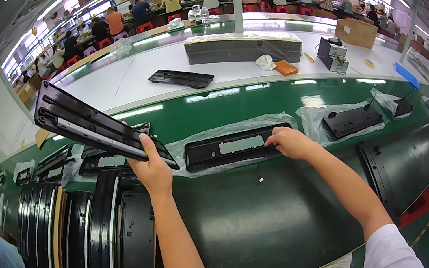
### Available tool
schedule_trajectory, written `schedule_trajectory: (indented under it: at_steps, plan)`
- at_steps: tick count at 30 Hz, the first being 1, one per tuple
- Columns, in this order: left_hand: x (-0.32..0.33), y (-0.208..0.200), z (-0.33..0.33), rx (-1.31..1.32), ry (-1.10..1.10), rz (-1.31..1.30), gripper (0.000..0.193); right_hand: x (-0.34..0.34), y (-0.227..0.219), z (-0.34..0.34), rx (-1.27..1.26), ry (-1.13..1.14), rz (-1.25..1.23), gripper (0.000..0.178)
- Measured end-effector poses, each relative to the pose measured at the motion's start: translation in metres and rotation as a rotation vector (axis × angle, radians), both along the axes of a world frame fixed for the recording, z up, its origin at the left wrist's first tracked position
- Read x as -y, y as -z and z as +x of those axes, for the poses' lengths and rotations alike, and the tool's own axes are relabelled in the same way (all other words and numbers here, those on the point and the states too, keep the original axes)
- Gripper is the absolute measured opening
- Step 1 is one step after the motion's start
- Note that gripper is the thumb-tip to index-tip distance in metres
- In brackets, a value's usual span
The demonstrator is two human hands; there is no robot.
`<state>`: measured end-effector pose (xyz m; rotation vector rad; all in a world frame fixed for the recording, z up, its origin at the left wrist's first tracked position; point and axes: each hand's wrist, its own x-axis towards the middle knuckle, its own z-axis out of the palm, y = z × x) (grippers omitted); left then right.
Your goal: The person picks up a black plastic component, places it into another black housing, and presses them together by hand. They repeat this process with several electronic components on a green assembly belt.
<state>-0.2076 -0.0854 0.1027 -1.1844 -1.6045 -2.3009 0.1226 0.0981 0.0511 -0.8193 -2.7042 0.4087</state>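
A long black keyboard panel (93, 127) is raised off the green surface (253, 224), tilted with its far end up toward the left. The left hand (151, 171) grips it near its lower end, fingers closed around the edge. A second black keyboard panel (237, 147) lies flat on a clear plastic bag (281, 121) at the middle of the surface; the right hand (290, 142) rests on its right end, fingers curled over the edge, and a thin cable (260, 170) trails from it. To the right lies another bagged black unit (353, 121). On the left, a row of black panels (77, 233) stands on edge. Beyond, a white surface (120, 84) carries one more black panel (180, 78).
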Motion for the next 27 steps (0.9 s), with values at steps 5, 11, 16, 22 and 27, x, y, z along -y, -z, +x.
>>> schedule_trajectory:
  at_steps: [5,11,16,22,27]
  plan:
    - [0.005,-0.010,0.003,-0.005,0.066,0.004,0.053,-0.027,0.005,-0.006,0.017,-0.063,-0.004,0.015]
    - [0.001,-0.011,0.014,0.053,0.129,0.053,0.049,-0.062,0.031,0.002,-0.332,0.449,-0.071,0.018]
    - [0.001,-0.010,0.014,0.053,0.102,0.051,0.046,-0.066,0.028,0.002,-0.235,0.383,-0.027,0.014]
    - [-0.004,-0.005,0.017,0.044,0.118,0.019,0.046,-0.073,0.033,0.011,0.051,0.244,0.188,0.008]
    - [-0.007,-0.002,0.022,0.036,0.152,-0.001,0.047,-0.080,0.043,0.008,0.213,0.206,0.304,0.007]
